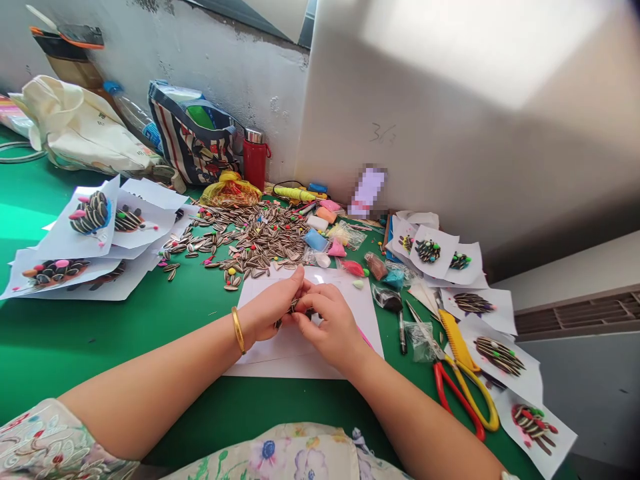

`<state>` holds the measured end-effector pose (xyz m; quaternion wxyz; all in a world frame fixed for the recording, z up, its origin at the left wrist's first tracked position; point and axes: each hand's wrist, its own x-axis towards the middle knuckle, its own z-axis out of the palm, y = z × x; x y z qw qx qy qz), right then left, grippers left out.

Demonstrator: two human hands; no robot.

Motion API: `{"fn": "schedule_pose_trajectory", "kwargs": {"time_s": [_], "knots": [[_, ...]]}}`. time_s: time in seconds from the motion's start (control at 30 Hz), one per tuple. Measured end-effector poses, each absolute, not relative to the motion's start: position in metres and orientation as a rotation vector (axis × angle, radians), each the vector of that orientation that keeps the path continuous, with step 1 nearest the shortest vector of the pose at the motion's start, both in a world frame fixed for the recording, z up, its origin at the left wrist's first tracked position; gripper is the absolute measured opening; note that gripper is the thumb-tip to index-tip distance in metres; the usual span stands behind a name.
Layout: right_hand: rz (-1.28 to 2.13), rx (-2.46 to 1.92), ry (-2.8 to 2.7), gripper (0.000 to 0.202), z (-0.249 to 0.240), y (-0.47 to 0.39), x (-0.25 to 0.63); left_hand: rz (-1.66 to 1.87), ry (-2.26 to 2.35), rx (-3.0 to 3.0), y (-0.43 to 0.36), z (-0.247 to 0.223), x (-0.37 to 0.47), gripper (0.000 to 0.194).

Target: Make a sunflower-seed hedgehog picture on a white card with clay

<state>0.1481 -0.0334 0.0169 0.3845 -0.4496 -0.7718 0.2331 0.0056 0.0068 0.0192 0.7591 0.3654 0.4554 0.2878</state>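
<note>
My left hand (275, 303), with a gold bangle (239, 331) on its wrist, meets my right hand (327, 317) over white paper (300, 360). Between the fingers of both hands are a few striped sunflower seeds (294, 305), partly hidden by my fingers. The right thumb and forefinger pinch at them, while the left fingers curl around from the other side. Just beyond the paper spreads a heap of sunflower seeds (265, 233). Small packets of coloured clay, such as a blue one (316, 240) and a red one (354, 268), lie beside the heap.
Scissors (465, 393), a yellow utility knife (457, 340) and a black marker (402, 333) lie on the right. Seed-decorated paper cards (500, 353) line the right edge; more cards (90, 227) pile up at left. A red flask (255, 160) and bags (195, 137) stand along the wall.
</note>
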Motion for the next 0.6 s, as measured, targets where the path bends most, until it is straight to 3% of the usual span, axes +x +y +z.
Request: {"fn": "schedule_pose_trajectory", "kwargs": {"time_s": [0.37,0.6], "knots": [[0.513,-1.203,-2.017,0.010,0.013,-0.035,0.141,0.649,1.010,0.732,0.002,0.012,0.011,0.057],[0.618,-1.129,-1.707,0.013,0.019,-0.028,0.162,0.616,0.886,0.647,0.002,0.023,0.007,0.052]]}}
